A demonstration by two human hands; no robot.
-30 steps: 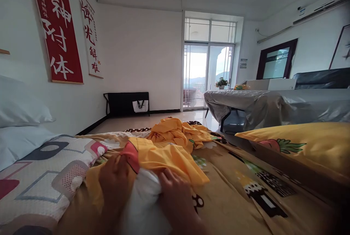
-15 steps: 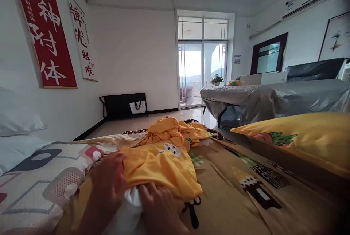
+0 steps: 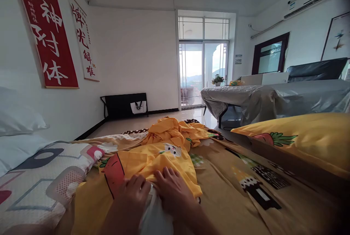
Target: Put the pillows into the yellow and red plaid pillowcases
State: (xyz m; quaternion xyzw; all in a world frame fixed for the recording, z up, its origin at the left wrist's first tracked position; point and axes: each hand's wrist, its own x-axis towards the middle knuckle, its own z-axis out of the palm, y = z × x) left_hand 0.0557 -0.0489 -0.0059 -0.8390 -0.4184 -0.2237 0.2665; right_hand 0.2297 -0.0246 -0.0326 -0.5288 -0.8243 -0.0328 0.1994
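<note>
While I looked down through the head camera, I had both hands on a yellow cover point(image 3: 142, 164) at the lower centre of the frame, spread over a brown printed sheet point(image 3: 221, 198). The left hand point(image 3: 133, 189) had its fingers curled close together on the cloth, just beside the cover's red carrot print; the right hand point(image 3: 172, 187) lay near it, its fingers slightly spread over the folds. Since I could not make out either thumb, I could not tell whether the hands pinched the fabric. Between the forearms, at the bottom of the frame, a white cloth bundle point(image 3: 155, 213) showed below the cover's near edge. A crumpled yellow cloth point(image 3: 164, 133) sat heaped beyond the cover, at the centre. I had a patterned pillow point(image 3: 49, 180) at the lower left, a yellow pillow point(image 3: 314, 140) at the right, and behind that, a plastic-draped counter point(image 3: 246, 100).
</note>
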